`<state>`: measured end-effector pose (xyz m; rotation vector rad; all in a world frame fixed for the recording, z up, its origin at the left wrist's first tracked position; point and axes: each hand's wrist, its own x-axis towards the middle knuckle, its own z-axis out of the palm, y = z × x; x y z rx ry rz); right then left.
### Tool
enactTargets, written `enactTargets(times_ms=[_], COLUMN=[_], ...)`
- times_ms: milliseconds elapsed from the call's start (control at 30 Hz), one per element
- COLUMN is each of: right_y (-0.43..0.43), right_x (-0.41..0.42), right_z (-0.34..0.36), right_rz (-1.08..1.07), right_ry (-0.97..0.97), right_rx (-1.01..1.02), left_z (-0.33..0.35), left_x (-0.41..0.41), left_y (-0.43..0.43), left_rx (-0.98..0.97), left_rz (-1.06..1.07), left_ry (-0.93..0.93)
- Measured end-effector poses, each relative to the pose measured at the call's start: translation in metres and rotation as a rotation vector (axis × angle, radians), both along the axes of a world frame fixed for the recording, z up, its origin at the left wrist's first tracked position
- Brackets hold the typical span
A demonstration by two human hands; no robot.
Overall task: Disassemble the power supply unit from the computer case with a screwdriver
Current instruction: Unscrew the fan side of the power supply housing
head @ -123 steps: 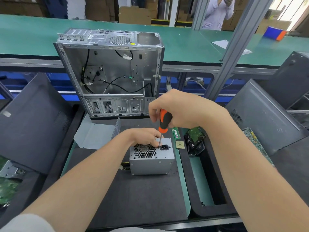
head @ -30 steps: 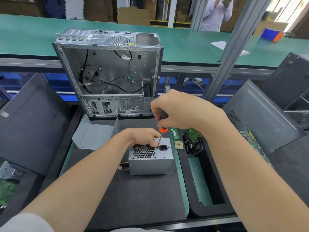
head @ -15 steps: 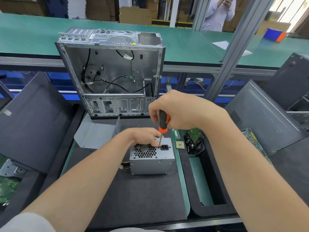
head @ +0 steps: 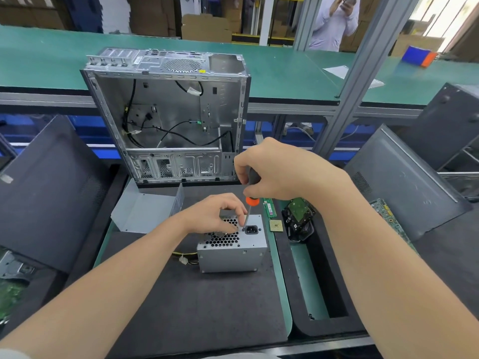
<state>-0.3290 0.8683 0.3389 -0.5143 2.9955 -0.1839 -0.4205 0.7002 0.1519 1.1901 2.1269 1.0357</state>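
Head view: the fingers (head: 240, 167) of the right hand (head: 280, 172) are clenched round the dark handle of the screwdriver (head: 248, 213), which stands nearly upright. Its tip meets the upward face of the power supply unit (head: 233, 252) just left of the black power socket (head: 251, 230). The left hand (head: 211, 216) rests on that same face over the fan grille (head: 223, 239), its fingers (head: 234, 206) curled close against the shaft. I cannot tell whether they pinch the shaft or a screw or only steady the box.

The unit is already out of the computer case (head: 168, 112). It sits on the black mat (head: 194, 307) in front of the case, with yellow wires (head: 184, 256) trailing from its left side. The step in hand looks like working a screw beside the socket. The next move probably calls for downward pressure and an upright tool while the left hand stops the box from turning or sliding, then catching the loose screw before it drops through the grille.

A bent metal cover (head: 145, 211) lies just behind the left wrist. A memory stick (head: 269, 207), a processor chip (head: 276, 225) and a hard drive (head: 298, 216) lie to the right of the unit, close to the right forearm, and a careless sweep could knock them. Dark side panels lean at the left (head: 46, 190) and right (head: 404, 182), well apart from the work. Nothing blocks the tool itself, though the left fingers crowd the tip and hide the screw head
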Motion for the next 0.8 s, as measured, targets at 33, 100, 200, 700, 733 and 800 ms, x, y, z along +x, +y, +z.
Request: enactTargets(times_ms=[33, 100, 200, 700, 733, 800], right_y=[0.000, 0.002, 0.002, -0.004, -0.007, -0.016], right_x=[0.000, 0.001, 0.001, -0.007, -0.010, -0.015], right_z=[0.000, 0.001, 0.004, 0.008, 0.008, 0.008], right_rz=[0.003, 0.006, 0.008, -0.031, -0.024, -0.009], right_ry=[0.004, 0.015, 0.019, 0.120, 0.129, 0.140], right_rx=[-0.003, -0.009, -0.016, -0.050, -0.056, -0.071], left_z=[-0.001, -0.004, -0.005, -0.018, -0.020, -0.026], left_x=[0.001, 0.003, 0.007, 0.006, 0.006, 0.006], left_y=[0.000, 0.000, 0.002, -0.004, -0.012, -0.034], left_rx=[0.014, 0.035, 0.052, 0.266, 0.296, 0.322], left_rz=[0.006, 0.018, 0.041, 0.535, 0.621, 0.771], left_ry=[0.014, 0.042, 0.056, 0.216, 0.239, 0.254])
